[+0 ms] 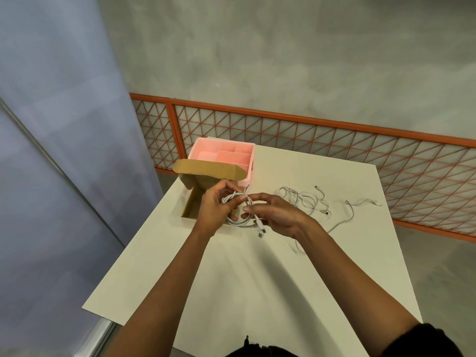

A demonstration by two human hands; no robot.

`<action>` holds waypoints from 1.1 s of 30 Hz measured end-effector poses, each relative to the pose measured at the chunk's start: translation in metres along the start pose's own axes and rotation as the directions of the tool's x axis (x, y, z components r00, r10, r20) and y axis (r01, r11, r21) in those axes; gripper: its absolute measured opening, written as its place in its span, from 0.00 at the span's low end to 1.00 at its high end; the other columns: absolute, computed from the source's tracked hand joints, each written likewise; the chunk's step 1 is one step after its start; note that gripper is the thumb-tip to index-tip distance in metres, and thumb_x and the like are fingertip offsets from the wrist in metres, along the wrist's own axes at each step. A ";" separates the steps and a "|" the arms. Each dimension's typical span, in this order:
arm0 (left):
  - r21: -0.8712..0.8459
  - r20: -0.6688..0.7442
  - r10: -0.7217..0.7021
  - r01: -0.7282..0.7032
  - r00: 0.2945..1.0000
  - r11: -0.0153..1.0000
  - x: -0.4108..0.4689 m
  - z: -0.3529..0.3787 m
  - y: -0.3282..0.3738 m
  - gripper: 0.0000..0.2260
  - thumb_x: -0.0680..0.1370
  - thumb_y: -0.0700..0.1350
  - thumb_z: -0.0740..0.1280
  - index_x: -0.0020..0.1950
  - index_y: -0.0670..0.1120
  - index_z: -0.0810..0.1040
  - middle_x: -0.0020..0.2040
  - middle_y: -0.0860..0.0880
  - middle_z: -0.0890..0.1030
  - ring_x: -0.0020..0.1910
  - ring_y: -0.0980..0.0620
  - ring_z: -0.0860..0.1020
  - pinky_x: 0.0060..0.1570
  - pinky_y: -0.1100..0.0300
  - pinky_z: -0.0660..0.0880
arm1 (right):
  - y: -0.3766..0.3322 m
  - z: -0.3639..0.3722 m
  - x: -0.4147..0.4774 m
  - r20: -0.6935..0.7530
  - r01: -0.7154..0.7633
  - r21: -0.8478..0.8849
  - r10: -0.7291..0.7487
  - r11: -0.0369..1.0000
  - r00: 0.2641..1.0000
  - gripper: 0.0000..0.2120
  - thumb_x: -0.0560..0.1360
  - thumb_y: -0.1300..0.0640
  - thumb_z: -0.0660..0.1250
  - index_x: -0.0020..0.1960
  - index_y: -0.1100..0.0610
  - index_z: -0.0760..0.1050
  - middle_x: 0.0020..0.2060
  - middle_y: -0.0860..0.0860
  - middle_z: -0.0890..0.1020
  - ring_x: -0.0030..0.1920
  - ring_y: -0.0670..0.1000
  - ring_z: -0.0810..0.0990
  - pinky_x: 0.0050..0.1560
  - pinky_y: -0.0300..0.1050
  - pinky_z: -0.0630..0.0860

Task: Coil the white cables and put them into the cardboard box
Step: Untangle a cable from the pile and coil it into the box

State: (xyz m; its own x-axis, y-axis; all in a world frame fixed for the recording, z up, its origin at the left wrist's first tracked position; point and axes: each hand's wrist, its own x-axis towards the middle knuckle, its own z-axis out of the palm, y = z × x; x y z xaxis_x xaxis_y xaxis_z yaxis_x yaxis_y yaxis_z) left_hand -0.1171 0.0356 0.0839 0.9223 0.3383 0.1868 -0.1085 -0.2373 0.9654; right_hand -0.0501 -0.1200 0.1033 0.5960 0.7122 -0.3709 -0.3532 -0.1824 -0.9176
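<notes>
Coiled white cable [238, 222] sits between both my grips: left hand [216, 210] curled round the loops, right hand [278, 215] pinching a strand, USB plug [261, 234] dangling below. Held above tabletop [231, 279], beside open cardboard box [192, 202]. Loose white cables [306, 202] lie to the right.

I count two hands of mine at work, my left hand [216, 207] and my right hand [278, 215], with one coiled white cable [238, 222] gripped between them. There is one loose tangle of thin white cables [304, 200]; it holds more than one cable, but I cannot tell exactly how many. I also count one white rectangular table [257, 279], one open brown cardboard box [190, 204] and one pink plastic organiser tray [224, 150], with at least four compartments showing.
</notes>
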 end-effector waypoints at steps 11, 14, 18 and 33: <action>0.109 -0.122 -0.015 0.028 0.992 0.994 0.005 0.002 -0.006 0.07 0.74 0.39 0.71 0.47 0.42 0.74 0.42 0.51 0.80 0.42 0.57 0.77 0.43 0.61 0.77 | -0.027 0.016 -0.004 -0.174 0.038 -0.714 -0.230 0.699 0.957 0.02 0.76 0.64 0.67 0.44 0.60 0.77 0.41 0.59 0.85 0.41 0.54 0.85 0.42 0.43 0.81; 0.190 -0.104 0.037 -0.017 0.994 0.982 0.006 0.000 -0.008 0.07 0.76 0.37 0.68 0.53 0.44 0.76 0.48 0.50 0.80 0.47 0.56 0.77 0.46 0.67 0.74 | -0.034 0.017 -0.007 -0.123 0.065 -0.743 -0.231 0.666 0.965 0.06 0.78 0.62 0.64 0.47 0.60 0.80 0.40 0.56 0.85 0.40 0.51 0.85 0.39 0.36 0.76; 0.410 0.003 0.131 -0.121 0.991 0.904 0.004 0.000 -0.010 0.15 0.76 0.30 0.63 0.57 0.44 0.80 0.49 0.44 0.75 0.47 0.52 0.75 0.42 0.77 0.68 | -0.041 0.016 -0.012 -0.056 0.120 -0.711 -0.226 0.693 0.973 0.07 0.78 0.63 0.63 0.46 0.61 0.80 0.41 0.57 0.85 0.40 0.52 0.85 0.42 0.35 0.76; 0.132 0.135 0.017 -0.035 0.991 0.991 0.009 -0.019 0.004 0.07 0.79 0.39 0.64 0.53 0.46 0.80 0.52 0.48 0.77 0.45 0.52 0.76 0.30 0.70 0.73 | -0.052 -0.020 -0.016 -0.016 0.175 -0.321 -0.190 0.931 0.982 0.08 0.79 0.66 0.60 0.50 0.67 0.78 0.39 0.56 0.83 0.36 0.45 0.83 0.40 0.32 0.77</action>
State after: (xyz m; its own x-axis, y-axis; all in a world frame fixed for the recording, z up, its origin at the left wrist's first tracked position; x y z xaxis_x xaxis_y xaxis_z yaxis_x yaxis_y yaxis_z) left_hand -0.1163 0.0549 0.0929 0.9618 0.2085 0.1772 -0.0910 -0.3668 0.9258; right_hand -0.0272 -0.1352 0.1540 0.6638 0.7229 -0.1919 0.0070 -0.2626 -0.9649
